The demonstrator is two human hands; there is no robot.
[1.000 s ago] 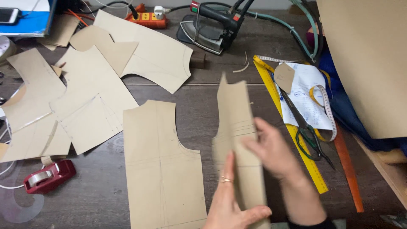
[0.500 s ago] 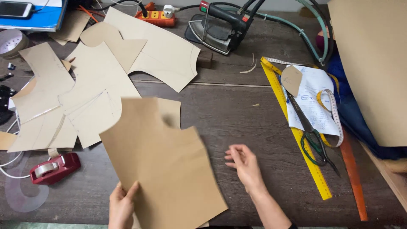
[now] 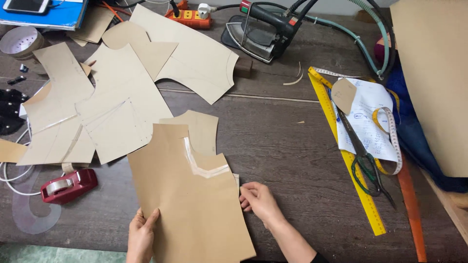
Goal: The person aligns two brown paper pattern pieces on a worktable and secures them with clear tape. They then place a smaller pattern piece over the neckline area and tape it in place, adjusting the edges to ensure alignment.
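Head view: left hand [image 3: 142,234] pinches the lower left edge of the brown paper pattern piece [image 3: 192,204], right hand [image 3: 258,200] grips its right edge; piece lies flat on the dark wood surface [image 3: 278,141], bottom corner at the near edge, taped curve [image 3: 202,163] up top. Second piece [image 3: 197,127] pokes out from under its top edge. Open room right of the piece up to the yellow ruler [image 3: 348,160] and scissors [image 3: 365,163]; left is tight, with the red tape dispenser [image 3: 68,185] and the pattern stack [image 3: 97,107].
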